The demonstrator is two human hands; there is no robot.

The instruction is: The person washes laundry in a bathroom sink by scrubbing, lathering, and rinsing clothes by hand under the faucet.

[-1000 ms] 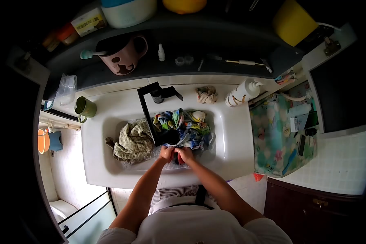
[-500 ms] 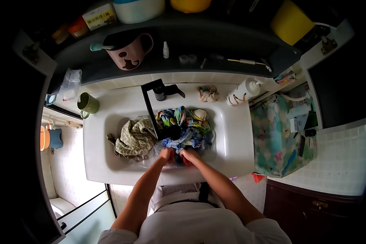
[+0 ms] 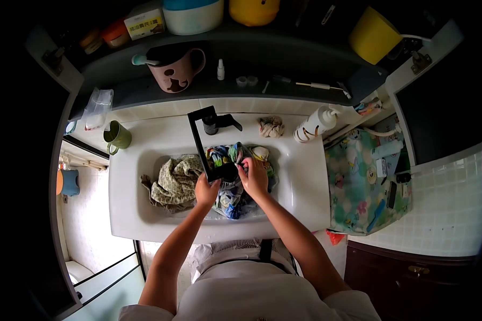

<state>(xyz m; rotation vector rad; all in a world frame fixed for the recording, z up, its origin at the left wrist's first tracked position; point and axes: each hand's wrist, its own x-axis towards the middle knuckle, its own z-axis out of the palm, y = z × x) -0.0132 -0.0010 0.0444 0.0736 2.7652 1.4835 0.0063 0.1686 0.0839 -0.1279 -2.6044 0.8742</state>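
A wet multicoloured cloth [image 3: 232, 200], patterned in blue, green, white and yellow, lies bunched in the right part of the white sink [image 3: 128, 214]. My right hand [image 3: 254, 177] is closed on its upper part, thumb and fingertips pinching a greenish fold. My left hand [image 3: 206, 191] is curled at the cloth's left edge, just below the spout end; its thumb points right and its other fingers are partly hidden. The black faucet [image 3: 197, 140] reaches over the basin between me and part of the cloth. Left of it rests a crumpled beige-green patterned cloth [image 3: 177, 179].
On the sink's back ledge stand a green mug [image 3: 118, 137], a small crumpled cloth [image 3: 271, 127] and a white pump bottle [image 3: 316, 124]. Above, a dark shelf [image 3: 134, 93] holds a pink pitcher [image 3: 174, 72] and a small white bottle [image 3: 220, 69]. Open cabinet doors flank both sides.
Both hands have moved up from the basin's front edge and farther apart, the right one more. The multicoloured cloth has shifted, with a blue part now spread toward the front.
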